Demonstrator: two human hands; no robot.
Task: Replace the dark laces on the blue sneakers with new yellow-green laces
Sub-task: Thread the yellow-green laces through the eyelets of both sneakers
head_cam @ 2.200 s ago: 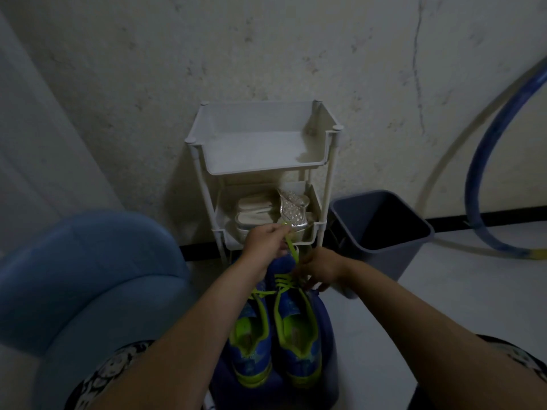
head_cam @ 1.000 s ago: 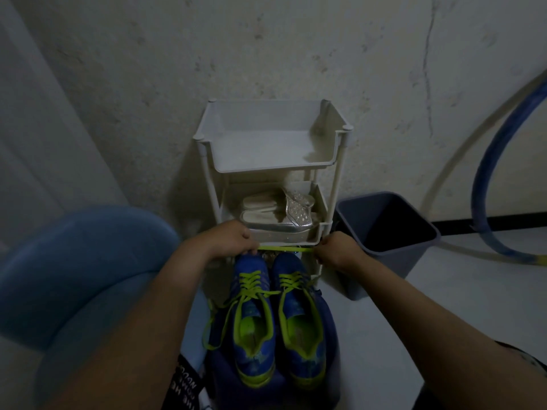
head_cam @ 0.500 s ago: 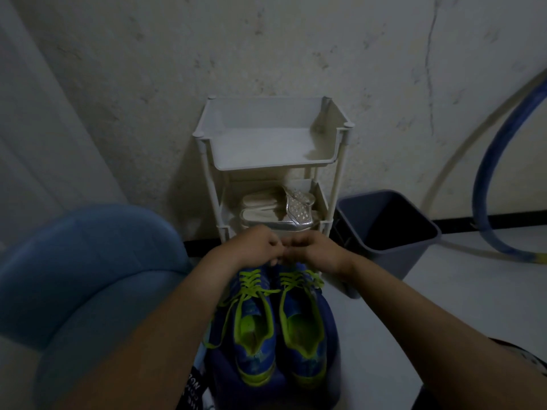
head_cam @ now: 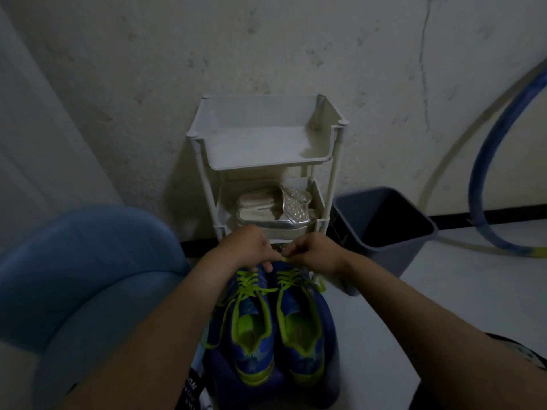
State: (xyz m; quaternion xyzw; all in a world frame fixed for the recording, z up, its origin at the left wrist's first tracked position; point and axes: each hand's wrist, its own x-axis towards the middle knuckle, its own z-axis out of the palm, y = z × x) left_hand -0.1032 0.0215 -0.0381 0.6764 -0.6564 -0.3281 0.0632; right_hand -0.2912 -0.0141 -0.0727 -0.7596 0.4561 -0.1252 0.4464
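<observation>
- The two blue mesh sneakers with yellow-green trim (head_cam: 272, 327) stand side by side on a dark blue surface in front of the person, toes toward the white plastic shelf rack (head_cam: 266, 149).
- Both sneakers already carry yellow-green flat laces (head_cam: 251, 284); no dark lace shows anywhere.
- A second ago the hands were spread wide, stretching one lace taut across the toes; now the left hand (head_cam: 250, 247) and right hand (head_cam: 313, 251) have come together above the toe end.
- Both hands' fingers are curled nearly closed, pinching a short bit of the lace between them.
- That suggests evening out or knotting the ends on the right-side sneaker, so lacing looks almost finished.
- The left-side sneaker's lace ends trail loose down its side, probably untied.
</observation>
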